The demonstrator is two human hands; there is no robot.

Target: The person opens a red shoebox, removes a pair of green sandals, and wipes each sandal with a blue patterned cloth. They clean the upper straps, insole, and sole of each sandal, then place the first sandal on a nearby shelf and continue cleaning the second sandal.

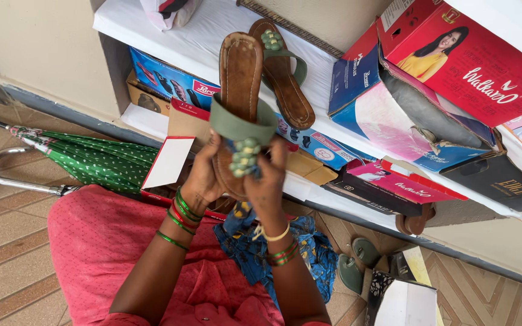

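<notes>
**Brown sandal with green strap, held upright in both hands**

Left hand [203,176]: fingers curled round the heel end of the sandal [238,90] from its left edge, gripping it; green and red bangles at the wrist.
Right hand [269,181]: closed on the same heel end from the right edge, thumb up against the beaded ornament [244,156]; bangles and a pale band at the wrist.
Held sandal: long axis near vertical, slightly tilted; toe end up toward the shelf, heel end down in the hands; footbed facing the camera; broad green strap across the middle, cluster of green beads just below it.
Second sandal [285,75]: same kind, lying on the white shelf [152,27] just beside and behind the held one, long axis diagonal.
Stacked shoe boxes [454,54]: red, blue and black, on the shelf to the right.
Green dotted umbrella [92,160]: on the tiled floor at left.
Pink garment [104,247]: over the lap, below the forearms.
</notes>
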